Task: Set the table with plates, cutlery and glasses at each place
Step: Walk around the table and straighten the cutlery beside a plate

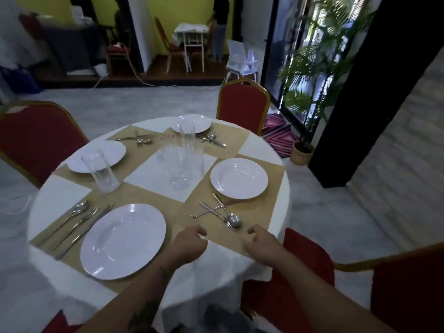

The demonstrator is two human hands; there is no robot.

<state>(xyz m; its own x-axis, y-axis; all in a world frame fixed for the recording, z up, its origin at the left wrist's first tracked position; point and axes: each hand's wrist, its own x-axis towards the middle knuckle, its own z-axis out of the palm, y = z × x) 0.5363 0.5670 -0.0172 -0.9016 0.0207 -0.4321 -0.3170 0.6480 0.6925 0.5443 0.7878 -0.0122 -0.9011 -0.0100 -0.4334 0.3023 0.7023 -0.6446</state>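
A round table (55, 195) under a white cloth carries several tan placemats, each with a white plate. My left hand (189, 243) and my right hand (262, 246) are curled at the near edge of the right placemat (257, 212), pinching it. On that mat sit a plate (239, 177) and a crossed pile of cutlery (221, 211). The near-left plate (122, 241) has cutlery (77, 222) laid straight beside it. One glass (101, 174) stands by the left plate (96, 156). Several glasses (185, 159) cluster at the centre. The far plate (191, 123) has cutlery (212, 139) next to it.
Red chairs with gold frames ring the table: far (242, 104), left (36, 140) and near right (396, 292). More cutlery (138, 139) lies on the far-left mat. A potted palm (302, 150) and a black pillar (360, 104) stand to the right. A person stands far back.
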